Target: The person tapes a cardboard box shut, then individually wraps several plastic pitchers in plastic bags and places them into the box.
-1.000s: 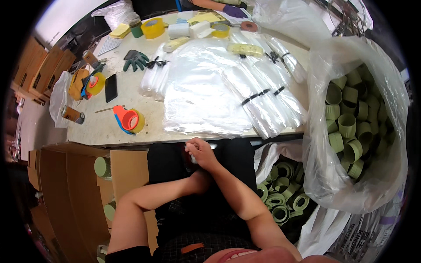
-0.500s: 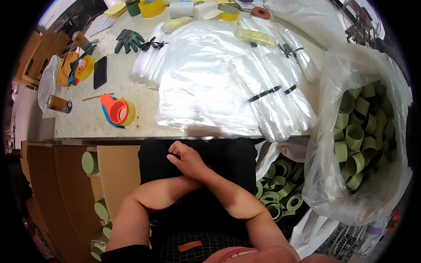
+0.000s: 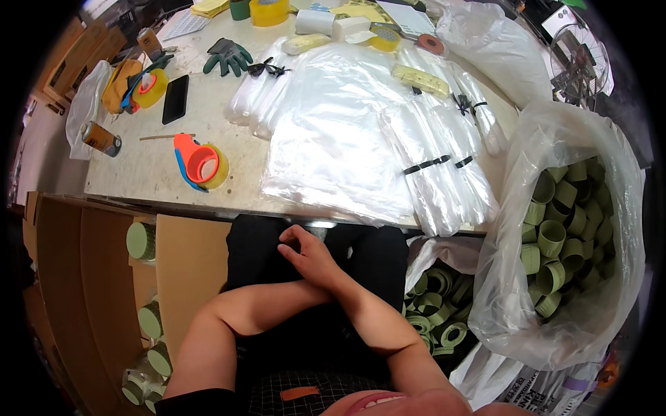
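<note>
My forearms cross over my lap, the right one on top. My right hand (image 3: 312, 258) rests above my dark trousers (image 3: 260, 253), near the table's front edge. Its fingers curl loosely, the thumb stands apart from them, and nothing shows in its grasp. My left hand is hidden behind the right wrist and forearm. Beyond them on the table lies a wide stack of clear plastic bags (image 3: 333, 132). Bundles of clear bags (image 3: 433, 170) with black ties lie at its right side. An orange-and-blue tape dispenser (image 3: 201, 166) with a yellow roll sits to the left.
A phone (image 3: 175, 100), a green-grey glove (image 3: 227, 57) and a small can (image 3: 101, 139) are on the table's left. A clear sack (image 3: 499, 277) of green cylindrical pieces stands right. Green rings (image 3: 444, 326) fill a bag beside my lap; a cardboard box (image 3: 191, 253) stands left.
The view has tilted and shifted slightly. A reddish blur at the table's front edge is gone. My crossed arms and right hand keep nearly the same pose.
</note>
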### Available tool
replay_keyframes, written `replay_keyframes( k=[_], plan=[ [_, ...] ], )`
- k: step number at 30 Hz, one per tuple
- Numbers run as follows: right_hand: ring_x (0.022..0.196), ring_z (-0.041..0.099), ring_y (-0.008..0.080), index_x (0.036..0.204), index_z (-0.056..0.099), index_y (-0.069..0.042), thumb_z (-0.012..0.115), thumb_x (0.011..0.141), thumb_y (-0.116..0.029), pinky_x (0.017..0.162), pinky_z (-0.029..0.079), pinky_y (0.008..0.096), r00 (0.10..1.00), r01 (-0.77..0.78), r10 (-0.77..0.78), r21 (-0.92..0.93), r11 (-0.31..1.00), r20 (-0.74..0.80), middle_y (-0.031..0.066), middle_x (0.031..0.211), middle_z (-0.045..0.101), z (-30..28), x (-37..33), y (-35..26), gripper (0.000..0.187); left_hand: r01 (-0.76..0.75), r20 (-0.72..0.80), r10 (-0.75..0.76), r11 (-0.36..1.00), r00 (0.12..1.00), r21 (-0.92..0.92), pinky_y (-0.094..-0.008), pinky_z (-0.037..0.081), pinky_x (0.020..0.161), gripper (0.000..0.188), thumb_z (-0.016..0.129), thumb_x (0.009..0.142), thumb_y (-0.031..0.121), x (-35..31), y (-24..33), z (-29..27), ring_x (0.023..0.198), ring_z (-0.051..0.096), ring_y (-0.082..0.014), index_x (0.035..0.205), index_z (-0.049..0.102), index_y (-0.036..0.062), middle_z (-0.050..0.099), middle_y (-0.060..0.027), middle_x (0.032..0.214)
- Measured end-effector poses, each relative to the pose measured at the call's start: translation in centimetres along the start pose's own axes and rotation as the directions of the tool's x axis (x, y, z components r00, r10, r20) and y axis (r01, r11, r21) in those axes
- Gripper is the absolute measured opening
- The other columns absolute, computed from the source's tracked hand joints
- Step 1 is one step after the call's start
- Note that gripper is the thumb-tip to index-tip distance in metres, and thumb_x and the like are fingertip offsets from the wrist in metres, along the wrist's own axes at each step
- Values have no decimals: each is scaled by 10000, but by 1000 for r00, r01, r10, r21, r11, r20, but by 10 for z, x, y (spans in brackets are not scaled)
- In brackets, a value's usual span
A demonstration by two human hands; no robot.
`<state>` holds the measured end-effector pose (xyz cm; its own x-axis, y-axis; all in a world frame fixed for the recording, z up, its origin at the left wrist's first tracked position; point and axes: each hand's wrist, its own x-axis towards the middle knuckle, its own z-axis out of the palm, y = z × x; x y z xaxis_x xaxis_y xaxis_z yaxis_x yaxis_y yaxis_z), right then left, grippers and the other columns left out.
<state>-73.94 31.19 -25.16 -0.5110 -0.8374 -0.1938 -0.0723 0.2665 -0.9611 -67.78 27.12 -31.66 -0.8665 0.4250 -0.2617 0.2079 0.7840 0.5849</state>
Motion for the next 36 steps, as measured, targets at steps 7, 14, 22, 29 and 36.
replay_keyframes(
  k=[7, 14, 22, 29, 36],
  plan=[
    [836, 662, 263, 1068, 594, -54, 689, 904, -220, 746, 520, 369, 999, 45, -45, -29, 999, -8, 119, 930, 678, 3, 0, 9, 252, 4, 0, -4, 1000, 1000, -13, -444, 535, 788, 214, 617, 813, 222, 3, 1, 2, 913, 684, -314, 937, 710, 74, 712, -109, 974],
    [879, 668, 305, 1113, 578, -60, 690, 896, -222, 780, 529, 395, 999, 34, -28, -134, 990, 41, 134, 973, 674, -2, -1, -5, 293, 0, 4, 0, 1000, 1000, -30, -449, 538, 788, 215, 616, 809, 222, 8, 0, 2, 908, 685, -322, 934, 711, 74, 713, -114, 969],
    [897, 665, 317, 1130, 569, -55, 689, 895, -231, 790, 530, 408, 998, 19, -9, -177, 984, 61, 148, 1011, 671, -1, 2, -7, 317, -1, 1, 1, 998, 1000, -61, -453, 541, 788, 217, 616, 806, 221, 11, -3, 1, 903, 686, -331, 931, 713, 73, 714, -121, 964],
    [899, 661, 324, 1137, 568, -53, 685, 896, -231, 791, 527, 413, 998, 17, -7, -164, 986, 57, 156, 1030, 667, -2, 1, -8, 322, -3, -1, 3, 997, 1000, -72, -457, 543, 788, 218, 615, 803, 221, 13, -3, 1, 899, 687, -339, 928, 714, 72, 716, -126, 959],
    [900, 659, 325, 1137, 568, -55, 685, 895, -229, 790, 526, 414, 998, 40, -31, -165, 986, 58, 155, 1037, 664, -3, 1, -7, 321, -2, 3, 2, 997, 1000, -76, -462, 545, 788, 220, 615, 799, 220, 15, -4, 0, 895, 688, -347, 926, 715, 71, 717, -132, 954]
  ],
)
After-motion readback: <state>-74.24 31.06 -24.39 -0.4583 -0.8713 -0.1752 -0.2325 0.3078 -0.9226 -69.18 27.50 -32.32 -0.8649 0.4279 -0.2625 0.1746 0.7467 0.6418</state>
